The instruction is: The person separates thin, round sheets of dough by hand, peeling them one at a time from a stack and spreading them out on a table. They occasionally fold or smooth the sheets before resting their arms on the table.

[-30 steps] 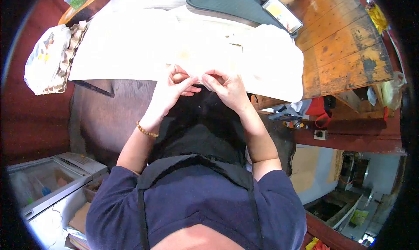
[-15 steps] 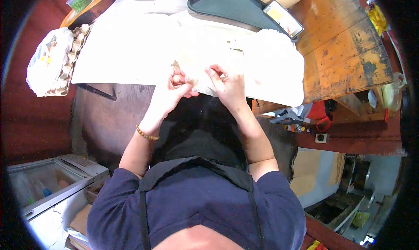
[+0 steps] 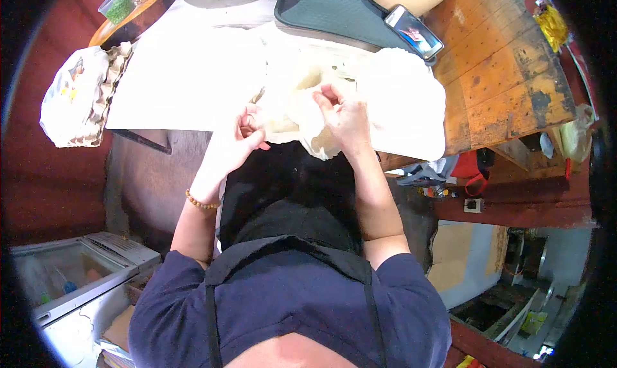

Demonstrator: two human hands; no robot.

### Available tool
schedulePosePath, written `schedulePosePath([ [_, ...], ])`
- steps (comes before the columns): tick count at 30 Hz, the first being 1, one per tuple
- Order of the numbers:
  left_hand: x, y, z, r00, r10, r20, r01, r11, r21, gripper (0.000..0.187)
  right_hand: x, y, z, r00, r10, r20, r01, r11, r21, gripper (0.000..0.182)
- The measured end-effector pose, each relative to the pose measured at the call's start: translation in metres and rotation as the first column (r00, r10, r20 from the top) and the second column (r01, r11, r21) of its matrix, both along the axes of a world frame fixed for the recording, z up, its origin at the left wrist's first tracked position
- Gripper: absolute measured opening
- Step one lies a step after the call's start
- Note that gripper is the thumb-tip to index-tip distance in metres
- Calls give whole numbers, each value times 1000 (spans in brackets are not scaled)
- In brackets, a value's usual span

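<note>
At far left an egg carton (image 3: 96,85) sits on the table edge beside the white cloth (image 3: 186,79); our left hand (image 3: 234,140) pinches the near edge of a thin pale sheet (image 3: 299,107), our right hand (image 3: 344,114) grips its lifted fold, and a phone (image 3: 414,32) lies beyond

Thin sheet (image 3: 302,114) getting pinched is pale cream, almost see-through, lying on a white cloth (image 3: 193,79). Counter (image 3: 508,66) is orange-brown planks with black worn patches. Tray (image 3: 334,8) up top is dark grey-green, phone (image 3: 414,32) has a black rim. Egg carton (image 3: 106,79) is beige-grey. Bead bracelet (image 3: 200,203) is tan, apron (image 3: 289,194) is black over a navy shirt (image 3: 289,304).
</note>
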State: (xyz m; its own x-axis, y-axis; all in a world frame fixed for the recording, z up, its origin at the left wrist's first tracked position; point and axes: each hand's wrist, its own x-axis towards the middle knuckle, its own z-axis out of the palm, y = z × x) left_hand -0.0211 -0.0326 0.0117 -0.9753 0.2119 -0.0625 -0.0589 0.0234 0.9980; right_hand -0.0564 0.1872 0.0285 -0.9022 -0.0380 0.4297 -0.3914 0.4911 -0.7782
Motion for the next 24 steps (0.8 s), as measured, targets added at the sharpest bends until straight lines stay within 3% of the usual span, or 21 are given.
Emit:
schedulePosePath([
  [2,-7,1,4,996,2,-94,-20,981,-192,37,3,0,1,995,95,43,-94,995,-43,14],
  [3,-12,3,3,995,1,-97,-20,981,-193,37,5,-1,2,995,95,39,-93,995,-43,14],
  [5,-21,9,-9,916,20,-401,-216,867,-449,38,11,-3,4,988,123,92,-123,992,-6,19],
  [9,-34,16,-26,854,-16,-520,-267,845,-464,41,22,-3,3,968,136,211,-139,990,-3,29],
  [11,-31,19,-22,765,3,-644,-399,787,-471,44,31,-2,-2,962,197,189,-229,960,164,36],
  [12,-25,21,-10,858,80,-507,-341,827,-447,58,35,-2,2,917,271,293,-312,945,99,36],
  [13,-18,27,7,856,66,-513,-331,832,-445,58,38,-3,4,905,252,342,-337,917,215,25],
  [15,-3,39,43,624,-34,-780,-528,717,-454,74,39,-5,-3,945,311,97,-326,893,311,18],
  [16,-1,36,51,565,-215,-797,-542,631,-555,78,40,-5,0,949,302,96,-317,897,310,18],
  [17,0,34,52,564,-220,-796,-537,634,-556,78,39,-5,5,951,310,-10,-281,874,396,15],
  [19,2,31,55,647,-488,-586,-224,613,-758,51,40,-3,13,938,325,-117,-233,846,479,13],
  [20,2,31,53,643,-489,-589,-226,613,-757,51,41,-1,16,949,266,-167,-156,861,484,12],
  [21,0,32,48,713,-470,-520,-177,597,-782,38,41,0,19,954,206,-219,-77,871,485,11],
  [22,-2,33,45,775,-449,-445,-124,582,-803,26,39,2,15,945,152,-289,-5,892,453,24],
  [23,-2,37,45,771,-454,-447,-124,582,-804,26,39,3,17,945,146,-293,2,892,451,24],
  [24,0,43,44,765,-361,-534,-201,654,-730,19,41,3,21,940,-24,-339,153,922,357,35],
])
